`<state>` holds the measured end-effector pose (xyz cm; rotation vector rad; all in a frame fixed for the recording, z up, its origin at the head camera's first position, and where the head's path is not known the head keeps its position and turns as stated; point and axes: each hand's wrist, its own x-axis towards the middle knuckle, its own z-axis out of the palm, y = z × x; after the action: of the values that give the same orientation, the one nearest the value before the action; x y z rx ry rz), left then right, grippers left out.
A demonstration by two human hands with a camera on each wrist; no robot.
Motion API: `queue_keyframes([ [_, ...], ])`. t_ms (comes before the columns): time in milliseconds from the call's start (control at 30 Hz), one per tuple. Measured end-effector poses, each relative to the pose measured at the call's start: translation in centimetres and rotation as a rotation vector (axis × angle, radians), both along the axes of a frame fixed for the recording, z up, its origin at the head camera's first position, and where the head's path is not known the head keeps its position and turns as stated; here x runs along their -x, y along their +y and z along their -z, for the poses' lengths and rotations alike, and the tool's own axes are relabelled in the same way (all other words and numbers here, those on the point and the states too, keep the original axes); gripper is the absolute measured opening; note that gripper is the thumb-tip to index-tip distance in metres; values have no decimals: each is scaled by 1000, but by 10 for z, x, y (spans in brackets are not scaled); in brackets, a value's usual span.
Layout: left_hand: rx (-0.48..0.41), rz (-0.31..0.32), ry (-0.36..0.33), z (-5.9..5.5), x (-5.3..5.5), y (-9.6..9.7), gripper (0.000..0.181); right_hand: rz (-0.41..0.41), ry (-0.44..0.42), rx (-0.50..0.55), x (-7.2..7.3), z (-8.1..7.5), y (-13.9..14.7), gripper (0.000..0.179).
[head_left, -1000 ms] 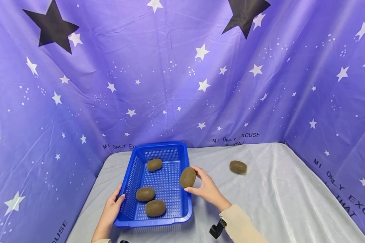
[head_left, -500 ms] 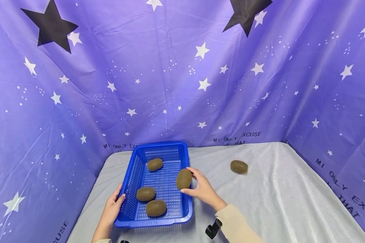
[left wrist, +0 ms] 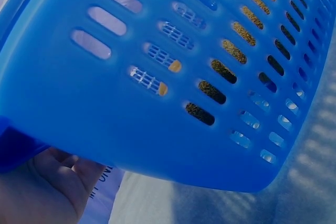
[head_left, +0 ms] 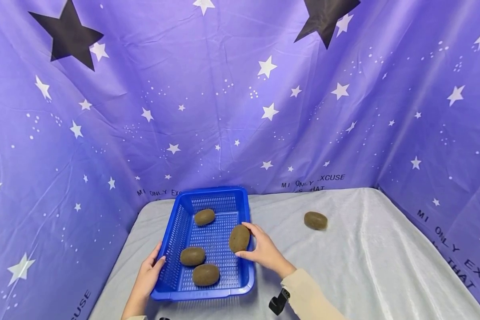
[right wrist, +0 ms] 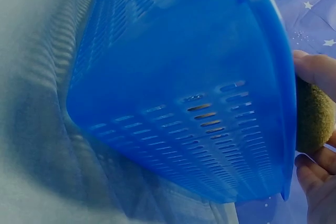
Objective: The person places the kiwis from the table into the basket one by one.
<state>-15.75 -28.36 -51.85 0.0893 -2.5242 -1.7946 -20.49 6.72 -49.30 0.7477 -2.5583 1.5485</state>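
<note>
In the head view my right hand (head_left: 266, 251) holds a brown kiwi (head_left: 238, 239) between thumb and fingers, at the inner right side of a blue plastic basket (head_left: 202, 295). The right wrist view shows the same kiwi (right wrist: 315, 119) beyond the basket's rim, partly hidden by it. On the opposite side, my left hand (head_left: 147, 273) grips the basket's left rim, thumb on top. Inside lie three more kiwis: one at the back (head_left: 204, 217) and two near the front left, the nearer kiwi (head_left: 206, 274) beside the other (head_left: 193, 256).
Another kiwi (head_left: 315, 220) lies on the pale cloth-covered table (head_left: 344, 266), right of the basket. A purple curtain with stars (head_left: 224, 111) surrounds the back and sides. A black device (head_left: 279, 302) is strapped at the right wrist.
My right hand has carried its kiwi leftward, from above the basket's right rim to just inside it. My left hand keeps its place on the rim.
</note>
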Motion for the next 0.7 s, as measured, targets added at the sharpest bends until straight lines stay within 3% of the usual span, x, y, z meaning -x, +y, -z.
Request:
queue_keyframes([
  [267,10,-4,8,1,0,1,56,-25,33,29,2,6,0,72],
  [500,16,-6,-6,1,0,0,57,-16,-6,75,2,11,5,67],
  [700,4,-1,8,2,1,0,56,25,41,98,5,18,16,62],
])
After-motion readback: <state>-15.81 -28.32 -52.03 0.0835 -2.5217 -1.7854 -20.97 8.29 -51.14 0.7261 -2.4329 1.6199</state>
